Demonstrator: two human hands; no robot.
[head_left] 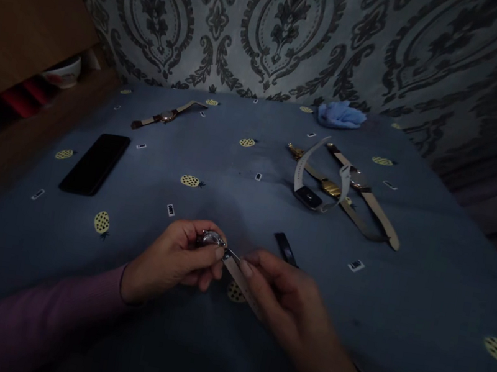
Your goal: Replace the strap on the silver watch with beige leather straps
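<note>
Your right hand pinches, nearly closed, what looks like a thin tool near the strap. Your left hand clasps the watch between thumb and fingers: brace it firmly, press lightly. The phone lies beyond.

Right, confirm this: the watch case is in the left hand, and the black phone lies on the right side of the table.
One thing is wrong: the black phone lies on the left side of the table, as the head view shows. The watch case is indeed in the left hand.
</note>
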